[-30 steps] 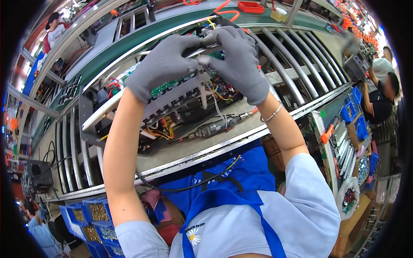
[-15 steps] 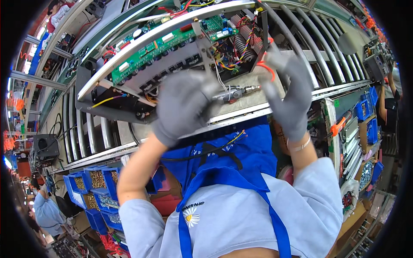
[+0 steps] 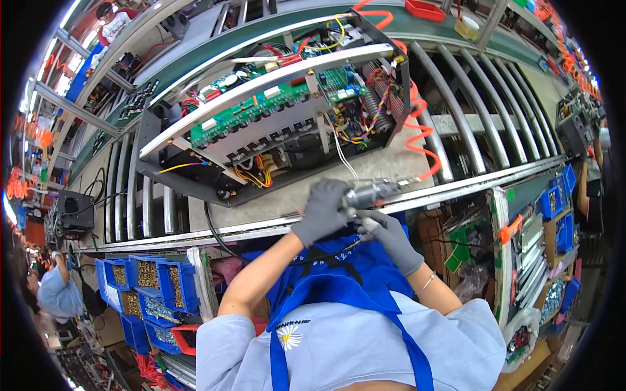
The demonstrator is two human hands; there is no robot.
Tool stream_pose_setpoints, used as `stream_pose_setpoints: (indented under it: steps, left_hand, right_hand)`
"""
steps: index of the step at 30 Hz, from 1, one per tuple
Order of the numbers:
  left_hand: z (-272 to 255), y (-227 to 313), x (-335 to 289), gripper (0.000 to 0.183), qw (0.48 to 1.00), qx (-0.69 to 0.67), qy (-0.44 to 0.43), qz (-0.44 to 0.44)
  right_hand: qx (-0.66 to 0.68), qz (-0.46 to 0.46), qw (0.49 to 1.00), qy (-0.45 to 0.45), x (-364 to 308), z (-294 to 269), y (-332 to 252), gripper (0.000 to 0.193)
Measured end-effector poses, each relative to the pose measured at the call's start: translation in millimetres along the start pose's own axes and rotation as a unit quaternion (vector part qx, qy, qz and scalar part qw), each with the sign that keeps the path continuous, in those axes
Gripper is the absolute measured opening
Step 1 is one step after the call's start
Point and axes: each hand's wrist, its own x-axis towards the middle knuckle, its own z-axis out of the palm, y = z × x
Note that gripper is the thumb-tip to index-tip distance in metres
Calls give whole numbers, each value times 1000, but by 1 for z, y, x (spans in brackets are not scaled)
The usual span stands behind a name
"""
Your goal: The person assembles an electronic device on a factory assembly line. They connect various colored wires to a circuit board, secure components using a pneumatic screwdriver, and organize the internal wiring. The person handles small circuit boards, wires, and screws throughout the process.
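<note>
My left hand [image 3: 323,212], in a grey glove, is closed around the left end of a metal air tool [image 3: 375,193], held low over the bench edge. An orange coiled hose [image 3: 427,148] joins the tool's other end. Just below it, my gloved right hand [image 3: 391,242] has its fingers pressed together close to the left fingertips; what they hold, if anything, is too small to make out. Beyond both hands sits an open black metal chassis [image 3: 195,189], tilted in view, with green circuit boards [image 3: 251,107] and bundled wires inside.
Metal rollers [image 3: 456,124] run along both sides of the board [image 3: 404,163] under the chassis. Blue bins [image 3: 147,274] of screws stand at lower left, with more blue bins [image 3: 554,199] at right. An orange-handled tool [image 3: 512,229] hangs nearby. A black cable [image 3: 215,234] crosses the front rail.
Both hands have come down and together at the front edge. My left hand has taken hold of the air tool that lay on the board. The chassis appears lower in view.
</note>
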Motion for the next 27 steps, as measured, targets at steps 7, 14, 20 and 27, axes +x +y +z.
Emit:
stream_pose_setpoints:
  steps: [7, 14, 20, 27]
  left_hand:
    - [-7, 83, 16, 58, 966, -251, -60, -12]
    - [-32, 77, -16, 57, 996, -50, 78, -8]
    - [-92, 47, -134, 55, 933, 146, 199, -261]
    - [-204, 72, -272, 54, 682, 315, 311, -583]
  right_hand:
    - [54, -246, 965, 73, -21, 21, -41, 74]
    - [-79, -363, 925, 81, -18, 9, -63, 65]
    - [-10, -477, 879, 11, -2, 48, -75, 50]
    - [-179, -306, 934, -45, 59, 63, -81, 23]
